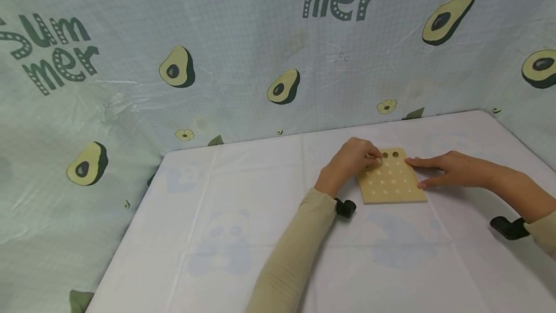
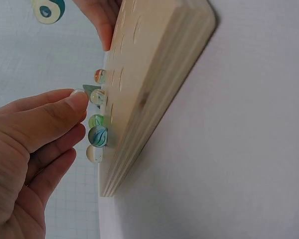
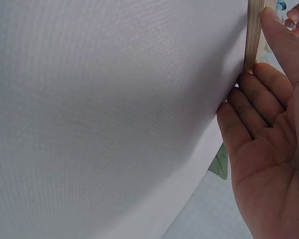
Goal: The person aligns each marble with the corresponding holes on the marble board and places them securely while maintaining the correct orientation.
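Left hand (image 1: 347, 161) pinches a small, smooth, likely slippery glass marble (image 2: 79, 93) between its fingertips above the stiff wooden peg board (image 1: 393, 182) on the table (image 1: 217, 235), while the right hand (image 1: 447, 168), fingers straight, steadies its edge.

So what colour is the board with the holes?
Pale natural wood board, light tan; clearest in the left wrist view.

Pale wooden hole board (image 1: 393, 185) flat on table, glass marbles (image 2: 97, 135) seated.

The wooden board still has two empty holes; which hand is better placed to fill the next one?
Probably the left hand: it pinches a marble beside the empty holes. The right hand lies flat, steadying the wooden board.
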Available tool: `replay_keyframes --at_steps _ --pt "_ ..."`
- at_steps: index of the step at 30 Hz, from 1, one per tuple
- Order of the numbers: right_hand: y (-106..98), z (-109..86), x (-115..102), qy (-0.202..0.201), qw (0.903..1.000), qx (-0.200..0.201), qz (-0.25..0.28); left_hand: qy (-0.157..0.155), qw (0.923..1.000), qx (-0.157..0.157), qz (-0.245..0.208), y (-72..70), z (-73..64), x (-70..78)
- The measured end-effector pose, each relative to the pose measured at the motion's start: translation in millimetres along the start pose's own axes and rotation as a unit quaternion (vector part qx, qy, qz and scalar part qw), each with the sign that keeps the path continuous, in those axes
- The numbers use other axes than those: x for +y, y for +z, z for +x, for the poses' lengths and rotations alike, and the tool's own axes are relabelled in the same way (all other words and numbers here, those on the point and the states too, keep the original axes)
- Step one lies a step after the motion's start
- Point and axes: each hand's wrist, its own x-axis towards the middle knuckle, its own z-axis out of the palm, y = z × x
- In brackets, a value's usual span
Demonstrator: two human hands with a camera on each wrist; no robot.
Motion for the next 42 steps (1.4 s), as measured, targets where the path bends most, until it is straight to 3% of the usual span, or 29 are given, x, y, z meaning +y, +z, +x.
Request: replay_keyframes --at_steps 10,15,27,33,38,42 --pt "3.0 -1.1 0.3 0.008 0.9999 -0.007 0.0 0.01 0.9997 -0.02 0.011 -4.0 5.3 -1.5" --pt "2.7 -1.7 -0.3 0.0 1.0 0.001 0.001 -0.001 0.9996 -0.028 -0.004 -3.8 6.8 -1.5" --pt "1.5 -0.2 0.2 0.009 1.0 -0.002 -0.002 -0.025 0.9977 -0.055 0.031 0.4 10.2 0.1" --pt "2.1 -0.3 0.2 0.013 0.9999 -0.003 -0.005 -0.014 0.9981 -0.053 0.026 -1.9 9.2 0.4" --pt "2.0 -0.3 -0.3 0.011 0.9999 -0.004 -0.006 -0.002 0.9991 -0.039 0.02 -12.4 4.0 -7.3" --pt "1.9 -0.6 0.2 0.01 0.9999 -0.003 -0.006 -0.009 0.9994 -0.033 0.008 -28.3 -5.9 -21.5"
